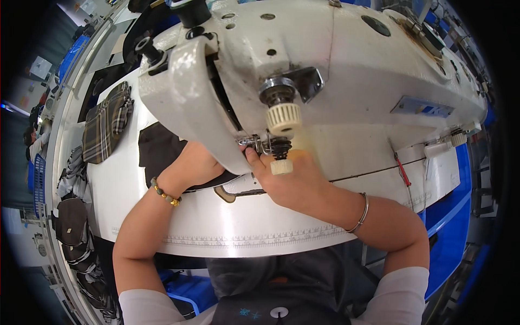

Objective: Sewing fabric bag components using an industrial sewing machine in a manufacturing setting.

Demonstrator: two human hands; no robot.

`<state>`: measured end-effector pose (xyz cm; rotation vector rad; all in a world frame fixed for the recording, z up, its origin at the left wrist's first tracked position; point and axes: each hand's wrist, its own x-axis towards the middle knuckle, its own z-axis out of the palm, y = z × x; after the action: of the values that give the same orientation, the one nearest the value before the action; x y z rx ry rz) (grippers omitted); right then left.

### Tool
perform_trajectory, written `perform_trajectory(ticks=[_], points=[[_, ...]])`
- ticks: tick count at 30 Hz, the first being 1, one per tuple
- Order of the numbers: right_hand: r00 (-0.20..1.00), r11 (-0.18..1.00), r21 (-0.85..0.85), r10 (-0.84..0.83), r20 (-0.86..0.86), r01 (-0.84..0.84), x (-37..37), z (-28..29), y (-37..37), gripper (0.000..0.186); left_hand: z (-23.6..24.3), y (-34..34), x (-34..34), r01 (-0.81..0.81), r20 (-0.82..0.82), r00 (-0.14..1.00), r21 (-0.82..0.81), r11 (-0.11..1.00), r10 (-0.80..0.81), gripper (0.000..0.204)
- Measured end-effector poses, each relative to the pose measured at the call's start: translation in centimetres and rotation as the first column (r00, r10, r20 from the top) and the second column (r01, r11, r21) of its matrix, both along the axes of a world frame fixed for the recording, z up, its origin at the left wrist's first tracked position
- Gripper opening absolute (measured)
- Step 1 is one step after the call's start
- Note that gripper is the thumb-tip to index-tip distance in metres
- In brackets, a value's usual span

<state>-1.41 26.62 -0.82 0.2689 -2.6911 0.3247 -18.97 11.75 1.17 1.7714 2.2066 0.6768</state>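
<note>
A white sewing machine [346,65] fills the upper middle, its needle area [254,143] over the pale table [238,233]. My left hand [197,162] rests on a dark fabric piece [157,146] left of the needle area, its fingers hidden behind the machine's head. Close by the presser foot, my right hand [287,179] has its fingers bent, with the thumb side toward the needle; what lies between them is hidden by the machine and knobs.
Folded plaid fabric [105,122] lies at the table's left, beside stacked dark pieces [76,233]. A red-handled tool [402,170] is at the right. Blue bins [447,233] stand beyond the table's right edge. A co-worker [35,141] is at far left.
</note>
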Motion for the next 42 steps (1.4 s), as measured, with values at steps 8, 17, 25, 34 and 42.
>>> perform_trajectory(ticks=[8,17,25,34,42], points=[[1.0,1.0,0.007,0.016,0.015,-0.017,0.0,0.2,0.2,0.005,1.7,-0.4,0.3,0.035,-0.348,0.937,0.115,0.993,0.008,0.024],[0.997,0.997,0.074,0.024,0.067,-0.029,1.6,1.8,-0.2,0.007,2.9,-3.4,3.7,0.114,-0.293,0.952,0.068,0.991,-0.09,0.027],[0.995,0.985,0.15,0.091,-0.031,-0.086,1.8,2.0,-0.7,0.025,2.8,-3.5,3.5,0.11,-0.298,0.951,0.087,0.99,-0.08,0.024],[1.0,0.972,0.233,0.017,0.026,-0.022,1.6,0.9,-1.2,0.041,2.1,-3.4,4.1,0.068,-0.338,0.941,0.13,0.989,-0.021,0.027],[0.986,0.987,0.158,0.003,0.167,-0.03,1.5,1.0,-1.5,0.038,1.4,-2.9,3.7,0.193,-0.5,0.863,0.188,0.963,-0.075,0.034]])
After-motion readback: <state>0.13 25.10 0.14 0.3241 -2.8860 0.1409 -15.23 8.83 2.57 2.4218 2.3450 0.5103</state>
